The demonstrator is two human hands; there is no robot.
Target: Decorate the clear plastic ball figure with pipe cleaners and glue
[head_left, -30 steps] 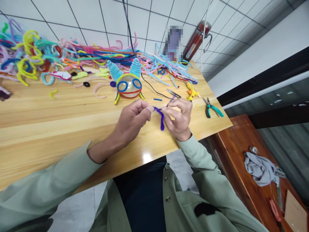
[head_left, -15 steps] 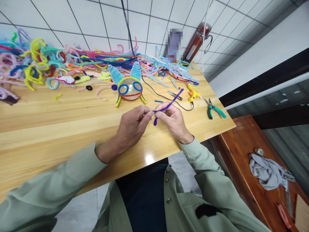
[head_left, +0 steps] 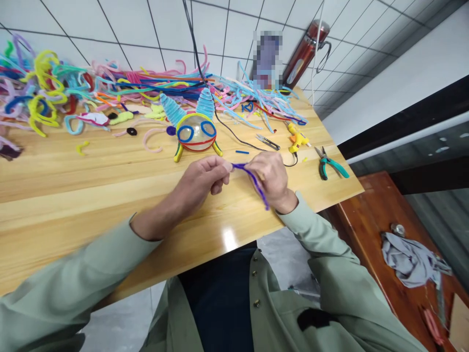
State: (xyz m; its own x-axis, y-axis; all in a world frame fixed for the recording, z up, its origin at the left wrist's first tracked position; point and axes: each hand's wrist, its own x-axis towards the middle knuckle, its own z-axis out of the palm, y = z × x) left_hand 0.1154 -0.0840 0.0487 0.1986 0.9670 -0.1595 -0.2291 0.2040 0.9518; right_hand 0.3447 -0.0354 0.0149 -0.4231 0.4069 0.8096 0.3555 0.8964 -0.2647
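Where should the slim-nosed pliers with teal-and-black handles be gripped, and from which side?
Probably around both spread handles, reaching in from the near right: they open that way, while the metal nose points away, up-left. The right hand is the nearer, but its fingers are on the fuzzy purple stem.

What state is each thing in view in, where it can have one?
Purple pipe cleaner: bent, held by left hand and right hand
Teal-handled pliers: lying, handles spread
Thread snips: lying flat
Yellow glue gun: lying on its side
Red thermos: upright, closed
Eared figure: standing, both ears attached
Gray cloth: crumpled
Short blue piece: straight
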